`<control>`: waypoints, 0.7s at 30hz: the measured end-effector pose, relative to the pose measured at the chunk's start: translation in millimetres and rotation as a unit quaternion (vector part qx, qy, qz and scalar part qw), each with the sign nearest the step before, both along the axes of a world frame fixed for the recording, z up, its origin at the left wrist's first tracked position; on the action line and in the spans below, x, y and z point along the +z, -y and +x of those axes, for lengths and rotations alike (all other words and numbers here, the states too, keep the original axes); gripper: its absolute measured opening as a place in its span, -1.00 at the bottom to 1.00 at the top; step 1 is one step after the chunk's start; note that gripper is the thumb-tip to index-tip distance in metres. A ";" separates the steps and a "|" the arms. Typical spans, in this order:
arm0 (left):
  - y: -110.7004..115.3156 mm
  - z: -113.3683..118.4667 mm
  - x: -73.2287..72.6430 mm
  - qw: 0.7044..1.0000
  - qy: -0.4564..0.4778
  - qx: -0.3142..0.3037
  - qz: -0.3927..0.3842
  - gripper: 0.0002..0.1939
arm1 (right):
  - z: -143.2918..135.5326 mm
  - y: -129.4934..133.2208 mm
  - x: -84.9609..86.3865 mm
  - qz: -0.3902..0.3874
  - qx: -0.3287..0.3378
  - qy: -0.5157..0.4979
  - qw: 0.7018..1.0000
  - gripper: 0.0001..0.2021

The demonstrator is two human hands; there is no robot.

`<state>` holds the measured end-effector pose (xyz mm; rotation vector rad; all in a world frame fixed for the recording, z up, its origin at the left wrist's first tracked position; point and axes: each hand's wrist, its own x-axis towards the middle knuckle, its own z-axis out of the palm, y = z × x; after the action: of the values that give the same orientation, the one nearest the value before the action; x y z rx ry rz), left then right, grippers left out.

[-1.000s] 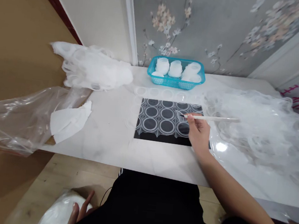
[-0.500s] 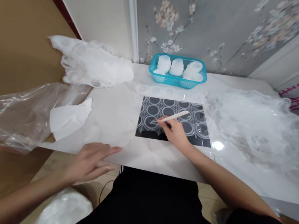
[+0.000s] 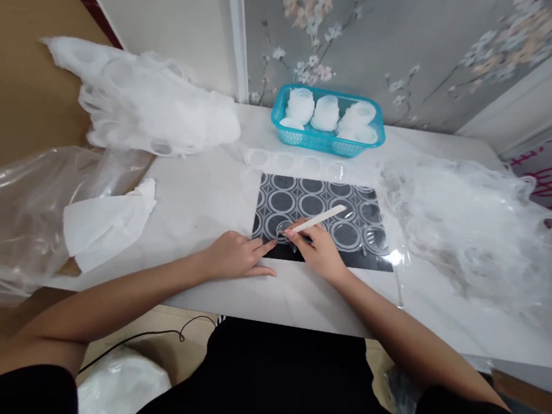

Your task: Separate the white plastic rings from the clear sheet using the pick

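A dark sheet (image 3: 312, 204) lies on the table, covered with rows of pale, clear-looking rings. My right hand (image 3: 319, 250) rests over its lower middle and is closed on a slim white-handled tool (image 3: 322, 217). The handle slants up to the right. Its thin tip meets a ring near the sheet's lower left, though its exact shape is too small to make out. My left hand (image 3: 233, 255) lies palm down at the sheet's lower left corner, holding nothing. Its index finger reaches to the ring beside the tool tip, and the thumb is stretched apart.
Behind the sheet, a blue basket (image 3: 278, 122) holds stacks of white rings. White ring-holed sheet scraps are heaped at left (image 3: 153, 103) and right (image 3: 473, 223). A clear plastic bag (image 3: 9, 223) and crumpled white paper (image 3: 109, 224) lie at the left edge.
My left hand has moved up and right from the table's front edge onto the sheet's lower left corner. My right hand keeps the tool, its tip slightly lower.
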<state>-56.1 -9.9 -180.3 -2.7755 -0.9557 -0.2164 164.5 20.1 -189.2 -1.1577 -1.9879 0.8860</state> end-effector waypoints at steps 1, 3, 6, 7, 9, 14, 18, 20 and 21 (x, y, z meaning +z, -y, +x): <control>0.7 -0.1 -1.0 1.000 0.001 0.003 -0.005 -0.32 | 0.2 0.2 -0.1 0.000 -0.002 -0.001 1.000 -0.78; 1.1 0.4 -1.7 1.000 0.003 0.006 -0.018 -0.31 | 0.7 0.8 0.0 -0.001 -0.006 0.001 1.000 -0.78; 0.1 1.7 -1.3 0.999 0.008 0.011 -0.035 -0.30 | 1.1 1.5 0.4 0.000 -0.003 0.002 1.000 -0.77; -0.2 2.1 -1.2 0.999 0.010 0.014 -0.040 -0.30 | 1.1 1.5 0.6 0.001 -0.001 0.002 1.000 -0.77; -0.6 2.7 -1.3 0.999 0.013 0.019 -0.044 -0.30 | 0.9 0.8 0.8 0.002 -0.002 0.003 1.000 -0.77; -1.7 3.5 -1.3 0.997 0.023 0.026 -0.064 -0.30 | 1.5 0.7 0.0 0.020 -0.007 0.017 1.000 -0.77; -6.0 5.6 0.7 0.989 0.052 0.053 -0.130 -0.32 | 1.6 12.8 -1.2 0.127 0.031 0.100 0.986 -0.81; -9.0 6.8 1.8 0.982 0.059 0.068 -0.166 -0.34 | 0.0 17.9 0.1 0.193 0.064 0.171 0.964 -0.83; -10.4 7.3 2.2 0.980 0.057 0.072 -0.178 -0.34 | -0.8 17.4 1.8 0.214 0.078 0.201 0.953 -0.82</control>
<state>-48.8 0.5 -178.1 -3.0207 -1.3365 -0.2007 163.7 2.7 -187.4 -0.9879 -2.4702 0.2679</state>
